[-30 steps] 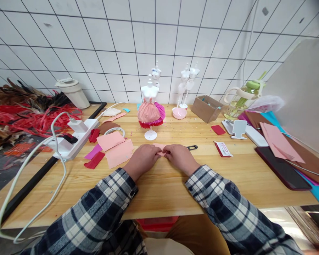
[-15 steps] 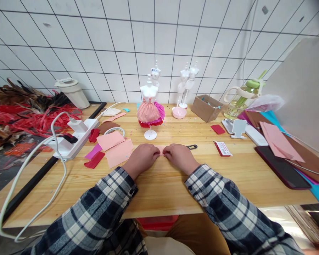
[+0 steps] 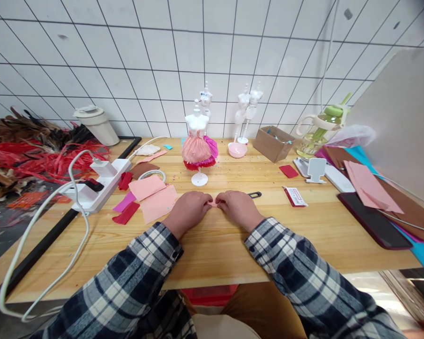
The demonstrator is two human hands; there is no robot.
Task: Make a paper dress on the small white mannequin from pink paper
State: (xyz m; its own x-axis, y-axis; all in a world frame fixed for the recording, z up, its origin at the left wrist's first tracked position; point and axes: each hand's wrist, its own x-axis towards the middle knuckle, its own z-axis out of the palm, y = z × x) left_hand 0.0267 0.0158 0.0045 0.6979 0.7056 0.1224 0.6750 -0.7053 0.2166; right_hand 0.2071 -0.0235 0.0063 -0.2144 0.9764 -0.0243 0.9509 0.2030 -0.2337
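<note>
My left hand (image 3: 191, 210) and my right hand (image 3: 239, 207) meet at the middle of the wooden table, fingertips pinched on a small piece of pink paper (image 3: 214, 204). Only a sliver of it shows between the fingers; the rest is hidden. Just behind stands a small white dress form (image 3: 197, 123) wearing a ruffled pink skirt (image 3: 196, 149) with red and magenta layers. Sheets of pink paper (image 3: 159, 203) lie beside my left hand, with red and magenta strips (image 3: 126, 213) further left. A dark-handled tool (image 3: 255, 194) pokes out from behind my right hand.
A power strip (image 3: 104, 181) with looping white cables is at the left. A tape roll (image 3: 151, 175) lies behind the paper. Further back are a pink bowl (image 3: 237, 150), more dress forms and a cardboard box (image 3: 273, 143). A bottle (image 3: 320, 129) and a phone (image 3: 374, 221) occupy the right.
Less of the pink paper shows between my fingertips, and it looks narrower than before. Both hands have stayed nearly in place; the view has shifted slightly.
</note>
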